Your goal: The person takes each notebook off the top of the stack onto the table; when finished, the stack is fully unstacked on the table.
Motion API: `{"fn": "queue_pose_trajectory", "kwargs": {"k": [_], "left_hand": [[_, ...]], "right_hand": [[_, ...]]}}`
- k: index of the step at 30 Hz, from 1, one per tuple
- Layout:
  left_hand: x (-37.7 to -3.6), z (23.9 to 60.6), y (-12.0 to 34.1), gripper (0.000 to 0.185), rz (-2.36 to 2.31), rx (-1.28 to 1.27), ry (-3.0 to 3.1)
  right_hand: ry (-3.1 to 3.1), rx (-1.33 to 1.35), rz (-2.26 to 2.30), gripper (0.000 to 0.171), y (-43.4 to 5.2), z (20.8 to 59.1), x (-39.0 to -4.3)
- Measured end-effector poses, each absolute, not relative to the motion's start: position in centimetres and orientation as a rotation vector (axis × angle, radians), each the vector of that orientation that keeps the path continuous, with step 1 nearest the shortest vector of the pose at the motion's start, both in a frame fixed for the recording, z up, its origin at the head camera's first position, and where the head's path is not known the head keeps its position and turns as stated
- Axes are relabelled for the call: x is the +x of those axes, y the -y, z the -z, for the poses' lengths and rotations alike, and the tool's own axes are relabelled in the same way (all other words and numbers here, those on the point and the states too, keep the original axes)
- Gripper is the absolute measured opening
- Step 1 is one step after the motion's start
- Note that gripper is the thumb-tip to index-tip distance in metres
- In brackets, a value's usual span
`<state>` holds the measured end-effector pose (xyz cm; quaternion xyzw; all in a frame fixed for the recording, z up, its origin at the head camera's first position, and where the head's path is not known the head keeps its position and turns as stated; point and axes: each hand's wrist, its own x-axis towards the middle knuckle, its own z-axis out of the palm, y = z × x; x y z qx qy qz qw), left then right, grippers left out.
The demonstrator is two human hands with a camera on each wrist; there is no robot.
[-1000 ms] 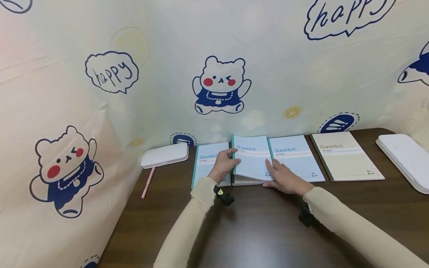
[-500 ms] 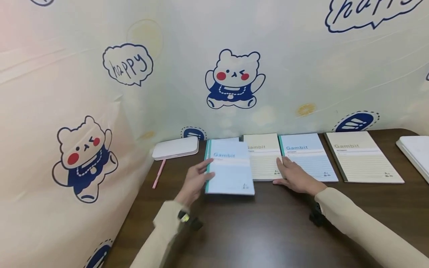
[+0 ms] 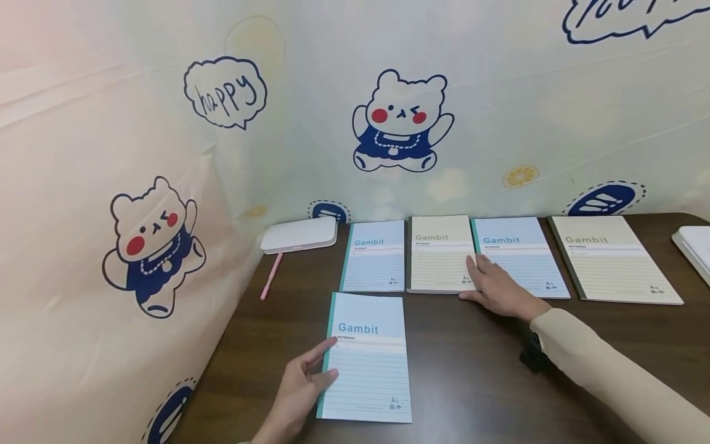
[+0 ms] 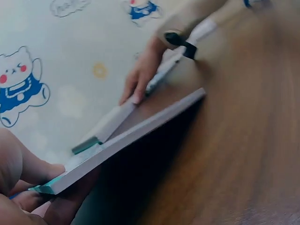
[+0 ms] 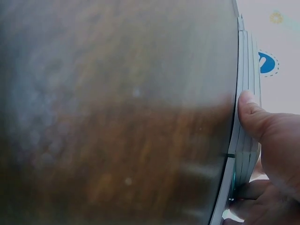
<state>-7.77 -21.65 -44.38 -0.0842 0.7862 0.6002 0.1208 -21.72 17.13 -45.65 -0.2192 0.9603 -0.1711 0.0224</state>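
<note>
My left hand (image 3: 326, 365) pinches the left edge of a light blue "Gambit" notebook (image 3: 370, 361) near the table's front. In the left wrist view that notebook (image 4: 136, 133) is tilted up off the wood, with my thumb (image 4: 23, 171) on top and fingers beneath. My right hand (image 3: 478, 279) lies flat with straight fingers across the seam between a cream notebook (image 3: 440, 254) and a blue notebook (image 3: 518, 256) in the back row. In the right wrist view my thumb (image 5: 252, 117) presses against the notebooks' front edge (image 5: 243, 70).
The back row also holds a blue notebook (image 3: 373, 256) at the left and a cream one (image 3: 612, 259) at the right. A white flat box (image 3: 299, 234) and a pink pen (image 3: 272, 276) lie far left. A white tray-like thing (image 3: 693, 246) sits at the right edge of the dark wooden table (image 3: 477, 382).
My left hand has carried the blue notebook off the cream one, leftward and then toward me to the table's front. The right hand stayed on the back row.
</note>
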Motion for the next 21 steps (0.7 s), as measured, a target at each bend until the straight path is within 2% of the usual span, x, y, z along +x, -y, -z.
{"fn": "queue_pose_trajectory", "kwargs": {"k": [8, 21], "left_hand": [[-7.5, 44.8, 19.1, 0.052, -0.959, -0.035, -2.932], [-7.3, 45.0, 17.6, 0.052, -0.723, 0.054, -3.017]], "right_hand": [[-2.972, -0.675, 0.553, 0.079, -17.5, 45.8, -21.6], [-2.963, -0.680, 0.564, 0.079, -17.4, 46.0, -21.8]]}}
